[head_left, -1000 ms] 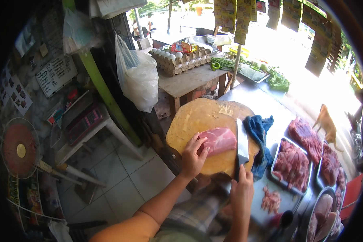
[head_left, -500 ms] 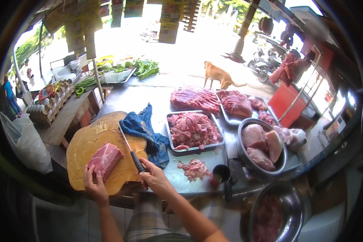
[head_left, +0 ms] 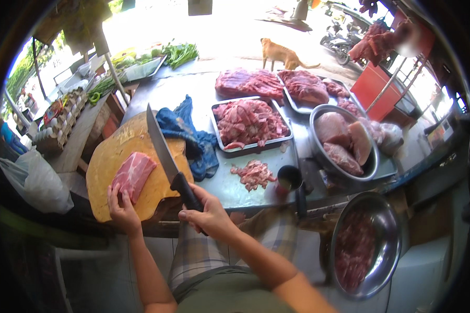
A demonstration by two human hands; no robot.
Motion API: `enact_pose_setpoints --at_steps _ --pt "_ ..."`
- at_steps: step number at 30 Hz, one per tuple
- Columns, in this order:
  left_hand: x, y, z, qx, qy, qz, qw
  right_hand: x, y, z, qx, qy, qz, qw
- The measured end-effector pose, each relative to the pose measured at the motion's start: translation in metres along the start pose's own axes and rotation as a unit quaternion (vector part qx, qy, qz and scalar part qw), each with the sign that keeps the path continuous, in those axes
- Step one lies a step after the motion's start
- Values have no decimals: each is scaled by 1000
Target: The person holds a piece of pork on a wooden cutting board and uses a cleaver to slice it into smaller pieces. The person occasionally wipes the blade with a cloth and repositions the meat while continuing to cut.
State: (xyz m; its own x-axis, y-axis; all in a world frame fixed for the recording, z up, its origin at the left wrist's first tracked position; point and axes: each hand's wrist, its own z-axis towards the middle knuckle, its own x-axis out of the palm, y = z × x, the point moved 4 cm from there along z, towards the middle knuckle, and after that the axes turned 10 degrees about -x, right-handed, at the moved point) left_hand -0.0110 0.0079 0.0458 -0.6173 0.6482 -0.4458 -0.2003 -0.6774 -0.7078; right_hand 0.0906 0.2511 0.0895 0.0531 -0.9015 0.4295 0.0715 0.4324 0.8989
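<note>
A wooden chopping board (head_left: pixel 107 156) bears a boneless slab of raw pink meat (head_left: pixel 136 171). My left hand (head_left: pixel 122 213) grips the meat's lower end, fingers curled onto it. My right hand (head_left: pixel 206 214) is closed around the black handle of a large knife (head_left: pixel 162 146), whose blade is raised over the board's right part, clear of the meat and pointing away from me. A crumpled blue cloth (head_left: pixel 198 148) lies beside the board's right side. A small pile of chopped meat (head_left: pixel 253 175) rests on the steel counter to the right.
Trays of cut meat (head_left: pixel 250 124) and slabs (head_left: pixel 305 91), a steel bowl of meat (head_left: pixel 343 146), a lower bowl (head_left: pixel 381 250) and a cup (head_left: pixel 289 177) stand rightward. Egg trays (head_left: pixel 60 125), a plastic bag (head_left: pixel 34 182) and greens (head_left: pixel 177 55) sit leftward. A dog (head_left: pixel 279 55) stands beyond.
The view has swung rightward and tilted downward since a second ago. The knife has lifted and turned, its blade now pointing up and forward. My left hand stays on the meat.
</note>
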Motion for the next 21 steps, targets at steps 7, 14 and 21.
enact_pose_setpoints --at_steps 7,14,21 --pt "1 -5 1 -19 9 -23 1000 -15 1 -15 -40 -37 20 998" --pt "2 0 0 -19 6 -28 999 -32 -2 -26 -68 -108 39 991" --pt "2 -4 0 -28 0 -23 999 -49 1 -30 -45 -156 -35 986"
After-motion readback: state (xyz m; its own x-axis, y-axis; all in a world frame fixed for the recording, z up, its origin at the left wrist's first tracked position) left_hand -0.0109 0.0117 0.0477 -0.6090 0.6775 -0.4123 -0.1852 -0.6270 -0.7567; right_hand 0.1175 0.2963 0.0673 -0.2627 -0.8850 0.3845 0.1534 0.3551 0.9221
